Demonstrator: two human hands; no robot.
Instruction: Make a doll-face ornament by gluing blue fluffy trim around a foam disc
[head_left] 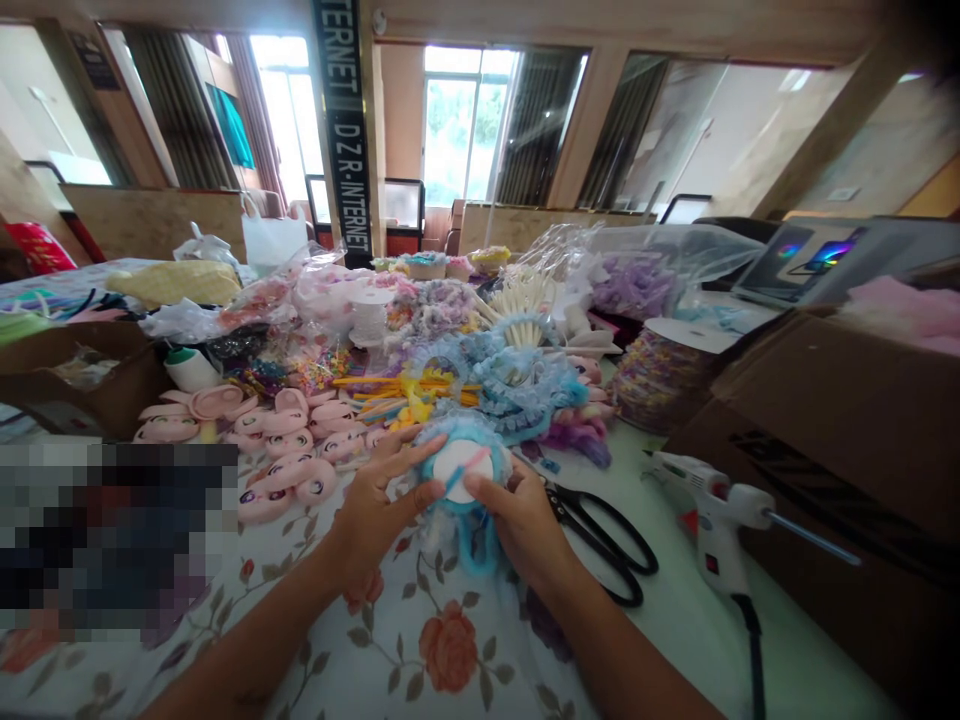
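Observation:
Between my two hands is a round light blue fluffy piece with lace trim (427,470). A white disc (456,462) faces up at its centre, with a pink strip and a blue strip across it. My left hand (386,490) grips the left edge, thumb on the disc and fingers along the lace. On the other side my right hand (521,505) pinches the rim, its thumb pressed near the strips. A blue fuzzy loop (478,550) hangs below. Black-handled scissors (607,535) lie just right of my right hand, and more blue lace pieces (525,385) are piled behind.
A white glue gun (720,530) with a clear stick stands at the right against a cardboard box (825,440). Several pink doll-face pieces (289,440) lie at left. Yellow sticks (405,385), a large spool (664,375) and bagged trimmings (315,290) fill the back.

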